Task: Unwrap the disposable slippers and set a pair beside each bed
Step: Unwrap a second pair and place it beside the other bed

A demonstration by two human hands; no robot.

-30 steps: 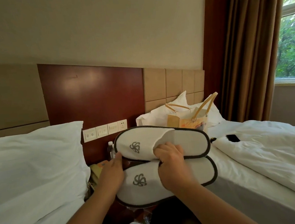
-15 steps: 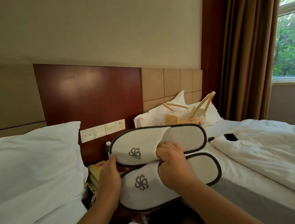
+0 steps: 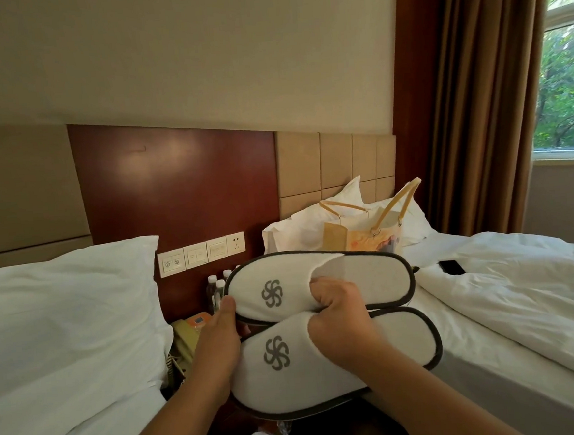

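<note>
Little has changed since a moment ago: the white slippers point(image 3: 291, 381) remain raised between the left bed point(image 3: 65, 337) and right bed point(image 3: 510, 320), one overlapping the other. The left hand point(image 3: 219, 339) grips their toe ends, and the right hand point(image 3: 342, 323) curls its fingers into the upper slipper point(image 3: 277, 286).

Daylight comes in through the window point(image 3: 566, 92) at the right edge, slightly washed out. The rest is dim and warm. A soft glare spot lies on the red panel point(image 3: 171, 157). The right bed point(image 3: 525, 301) is brightest; the gap point(image 3: 323, 434) between beds is in shadow. The slippers point(image 3: 369, 279) look sharp. Curtain point(image 3: 475, 99) and wall lines bow near the edges.
</note>
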